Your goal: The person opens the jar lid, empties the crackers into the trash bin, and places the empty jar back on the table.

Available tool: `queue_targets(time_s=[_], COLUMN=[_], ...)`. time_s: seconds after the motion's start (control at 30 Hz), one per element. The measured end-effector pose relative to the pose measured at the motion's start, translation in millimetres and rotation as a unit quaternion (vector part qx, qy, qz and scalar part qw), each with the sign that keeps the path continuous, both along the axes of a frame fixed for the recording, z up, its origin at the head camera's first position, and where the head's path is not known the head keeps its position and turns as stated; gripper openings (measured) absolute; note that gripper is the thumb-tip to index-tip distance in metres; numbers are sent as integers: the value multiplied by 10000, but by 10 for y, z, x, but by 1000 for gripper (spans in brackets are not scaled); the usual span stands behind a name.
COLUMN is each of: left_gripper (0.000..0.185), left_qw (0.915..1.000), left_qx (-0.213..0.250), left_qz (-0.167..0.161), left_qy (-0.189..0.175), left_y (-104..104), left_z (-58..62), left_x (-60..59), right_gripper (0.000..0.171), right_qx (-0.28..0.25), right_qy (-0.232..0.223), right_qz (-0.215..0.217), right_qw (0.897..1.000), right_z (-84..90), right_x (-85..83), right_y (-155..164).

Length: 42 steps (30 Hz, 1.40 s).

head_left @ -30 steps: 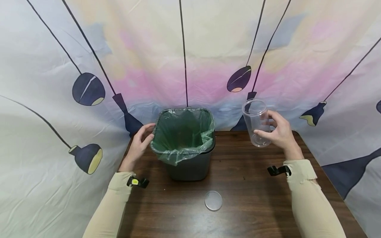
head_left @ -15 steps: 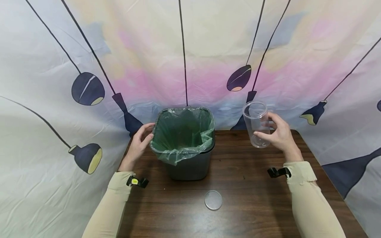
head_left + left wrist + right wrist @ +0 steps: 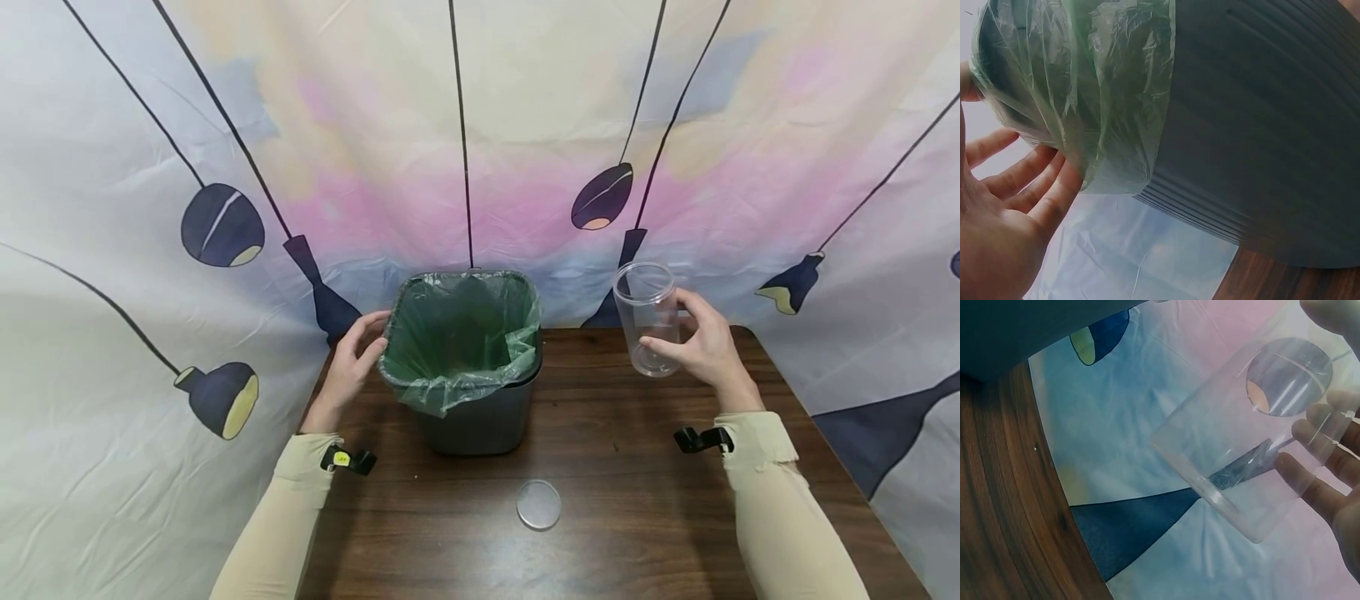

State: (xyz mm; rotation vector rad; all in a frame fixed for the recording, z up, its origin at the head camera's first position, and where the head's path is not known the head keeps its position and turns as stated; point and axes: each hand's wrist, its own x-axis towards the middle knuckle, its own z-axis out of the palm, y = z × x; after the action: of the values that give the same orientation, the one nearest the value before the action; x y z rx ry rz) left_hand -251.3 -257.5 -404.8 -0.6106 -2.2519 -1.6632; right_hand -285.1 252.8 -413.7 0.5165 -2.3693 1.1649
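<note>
A clear plastic cup [image 3: 643, 321] is held upright above the table's far right part, its mouth facing up. My right hand [image 3: 705, 337] grips its side with the thumb in front and the fingers behind; in the right wrist view the fingers show through the cup [image 3: 1229, 444]. My left hand [image 3: 348, 371] is at the left side of a dark grey bin [image 3: 472, 425]. The bin is lined with a green plastic bag [image 3: 459, 333] folded over its rim. In the left wrist view, the left hand's extended fingers [image 3: 1029, 178] touch the bag's outer fold.
A round clear lid [image 3: 538, 505] lies flat on the brown wooden table [image 3: 615, 533], in front of the bin. Behind the table hangs a cloth backdrop [image 3: 525, 100] printed with lamps.
The right hand and the cup have sunk slightly toward the table. Left hand, bin and lid have stayed in place.
</note>
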Motion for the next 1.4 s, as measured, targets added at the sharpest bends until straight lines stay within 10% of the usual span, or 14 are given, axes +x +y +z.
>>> queue_targets(time_s=[1.4], left_gripper=[40], left_qw=[10000], left_qx=[25], left_qz=[10], left_qy=[-18], left_y=[5], left_z=[-6], left_x=[-2], right_gripper=[75], right_qx=[80], right_qy=[-300], right_qz=[83], right_qw=[9995], right_z=[-242], right_x=[66], right_y=[91])
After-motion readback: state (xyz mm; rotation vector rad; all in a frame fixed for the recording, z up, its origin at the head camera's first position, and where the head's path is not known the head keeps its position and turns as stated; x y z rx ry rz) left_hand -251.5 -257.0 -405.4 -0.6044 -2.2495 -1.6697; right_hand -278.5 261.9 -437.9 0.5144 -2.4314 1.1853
